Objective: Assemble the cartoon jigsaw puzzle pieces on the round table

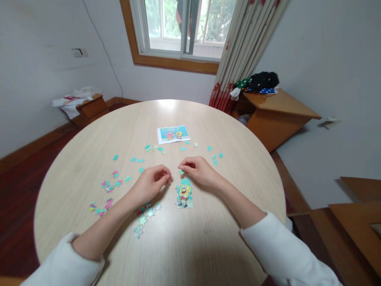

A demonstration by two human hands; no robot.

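Loose puzzle pieces (143, 221) on the table (196, 250), partly joined puzzle block (185, 195) just right of them. Left hand (152, 180) beyond, fingers curled, can't tell if holding anything; right hand's (198, 169) fingers bunched at a teal piece (181, 172), grip unclear. Picture card (174, 134) farther out, near more scattered pieces (153, 148).

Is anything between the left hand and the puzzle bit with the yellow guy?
Nothing visible: just tabletop shows between the left hand and the joined pieces. The right hand is beyond them, outside that gap.
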